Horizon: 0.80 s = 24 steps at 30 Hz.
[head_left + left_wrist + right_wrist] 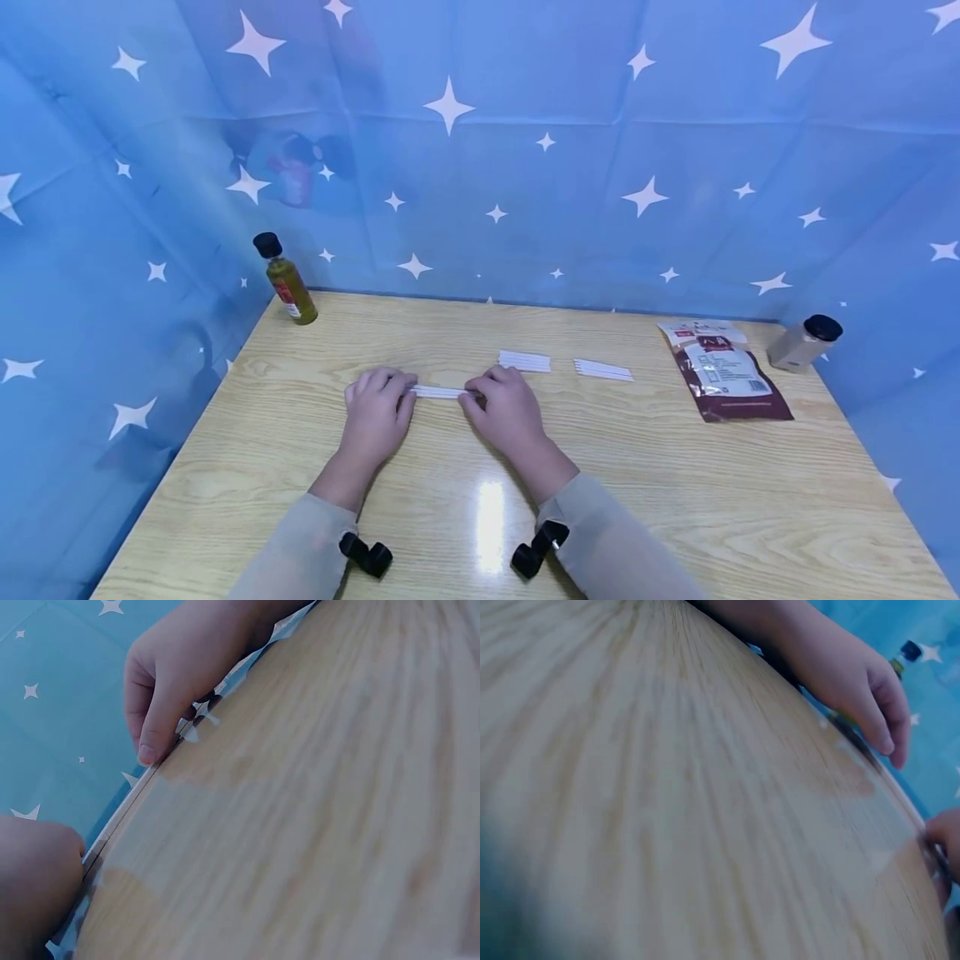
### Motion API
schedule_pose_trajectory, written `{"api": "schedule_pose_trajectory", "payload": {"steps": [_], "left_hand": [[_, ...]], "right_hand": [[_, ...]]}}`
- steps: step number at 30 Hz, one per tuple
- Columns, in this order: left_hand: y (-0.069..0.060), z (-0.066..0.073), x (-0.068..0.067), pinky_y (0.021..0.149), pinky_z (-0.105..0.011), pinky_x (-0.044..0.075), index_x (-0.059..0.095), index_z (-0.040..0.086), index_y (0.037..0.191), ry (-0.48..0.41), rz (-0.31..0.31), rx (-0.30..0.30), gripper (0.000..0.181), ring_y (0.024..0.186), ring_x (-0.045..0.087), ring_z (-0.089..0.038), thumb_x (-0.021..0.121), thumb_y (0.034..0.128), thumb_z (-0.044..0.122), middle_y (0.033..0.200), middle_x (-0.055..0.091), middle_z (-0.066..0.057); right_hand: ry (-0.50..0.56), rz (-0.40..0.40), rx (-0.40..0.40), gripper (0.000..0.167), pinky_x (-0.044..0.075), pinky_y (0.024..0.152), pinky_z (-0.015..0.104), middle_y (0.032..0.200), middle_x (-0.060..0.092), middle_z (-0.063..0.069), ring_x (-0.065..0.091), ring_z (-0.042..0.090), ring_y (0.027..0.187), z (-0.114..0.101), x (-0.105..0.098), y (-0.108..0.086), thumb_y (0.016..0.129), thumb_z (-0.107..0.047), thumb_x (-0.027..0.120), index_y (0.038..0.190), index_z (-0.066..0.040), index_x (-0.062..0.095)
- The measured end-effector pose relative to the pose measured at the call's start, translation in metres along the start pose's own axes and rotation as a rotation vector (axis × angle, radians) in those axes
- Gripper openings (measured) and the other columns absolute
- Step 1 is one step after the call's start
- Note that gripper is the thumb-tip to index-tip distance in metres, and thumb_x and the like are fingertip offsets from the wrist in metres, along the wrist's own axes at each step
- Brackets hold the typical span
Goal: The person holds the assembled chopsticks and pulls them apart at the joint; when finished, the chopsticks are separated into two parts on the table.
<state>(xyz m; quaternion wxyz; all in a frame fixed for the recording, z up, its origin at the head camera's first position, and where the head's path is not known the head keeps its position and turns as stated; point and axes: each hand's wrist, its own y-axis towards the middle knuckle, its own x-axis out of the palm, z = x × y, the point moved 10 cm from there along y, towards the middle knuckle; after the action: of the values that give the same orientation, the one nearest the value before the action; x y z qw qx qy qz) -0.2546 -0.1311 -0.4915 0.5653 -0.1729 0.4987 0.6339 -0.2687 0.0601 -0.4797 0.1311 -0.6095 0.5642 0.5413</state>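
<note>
Thin white sticks (438, 392) lie side by side on the wooden table, running across between my two hands. My left hand (377, 417) pinches their left end, thumb toward me and the other fingers bent over the far side. At the right end, my right hand (512, 412) holds them between thumb and curled fingers. Both stick ends are hidden under the fingers. In the left wrist view, the right hand (184, 671) has its thumb tip down at the sticks (120, 817). The right wrist view shows the left hand (851, 679) bent down to the tabletop.
Two small groups of white sticks, a left one (525, 361) and a right one (603, 369), lie beyond my right hand. A maroon-and-white food pouch (723, 371) and a black-capped jar (805, 342) are at the right. An oil bottle (288, 283) stands at the back left corner.
</note>
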Motion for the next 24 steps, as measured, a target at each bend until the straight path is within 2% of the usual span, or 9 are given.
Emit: {"api": "schedule_pose_trajectory", "payload": {"steps": [3,7,11,15,24], "left_hand": [[0.002,-0.001,0.005,0.096,-0.056,0.037,0.078,0.010,0.119,0.012,-0.033,-0.019,0.019,0.120,0.054,-0.034,0.072,0.1028,0.017,0.122,0.069,-0.008],[0.003,-0.001,0.010,0.096,-0.055,0.039,0.079,0.010,0.119,0.030,-0.064,-0.034,0.018,0.121,0.054,-0.032,0.073,0.1029,0.017,0.123,0.069,-0.007],[0.003,-0.001,0.011,0.094,-0.053,0.039,0.079,0.011,0.117,0.030,-0.058,-0.039,0.017,0.120,0.054,-0.032,0.073,0.1025,0.017,0.122,0.069,-0.007],[0.004,0.001,0.013,0.091,-0.051,0.039,0.079,0.012,0.116,0.022,-0.048,-0.028,0.016,0.116,0.055,-0.032,0.075,0.1016,0.017,0.121,0.069,-0.006],[0.003,-0.001,0.009,0.091,-0.052,0.040,0.080,0.012,0.113,0.022,-0.025,-0.032,0.015,0.113,0.056,-0.033,0.077,0.1001,0.017,0.117,0.070,-0.006]], "right_hand": [[0.022,-0.002,0.017,0.013,0.055,0.081,0.040,0.095,0.071,0.003,0.061,0.024,0.086,0.001,0.001,0.001,0.097,-0.026,0.082,0.101,-0.014,0.086],[0.067,-0.031,0.088,0.009,0.052,0.078,0.038,0.097,0.070,0.002,0.060,0.024,0.089,0.009,0.005,0.001,0.096,-0.024,0.083,0.101,-0.017,0.086],[0.117,-0.061,0.144,0.006,0.051,0.084,0.040,0.098,0.070,0.001,0.060,0.026,0.095,0.013,0.006,0.001,0.096,-0.017,0.082,0.101,-0.017,0.085],[0.111,-0.098,0.172,0.005,0.049,0.091,0.044,0.100,0.068,0.002,0.059,0.028,0.100,0.015,0.008,-0.001,0.096,-0.014,0.080,0.101,-0.015,0.082],[0.128,-0.138,0.169,0.005,0.047,0.095,0.045,0.100,0.067,0.001,0.058,0.028,0.102,0.013,0.014,0.000,0.096,-0.015,0.079,0.100,-0.014,0.079]]}}
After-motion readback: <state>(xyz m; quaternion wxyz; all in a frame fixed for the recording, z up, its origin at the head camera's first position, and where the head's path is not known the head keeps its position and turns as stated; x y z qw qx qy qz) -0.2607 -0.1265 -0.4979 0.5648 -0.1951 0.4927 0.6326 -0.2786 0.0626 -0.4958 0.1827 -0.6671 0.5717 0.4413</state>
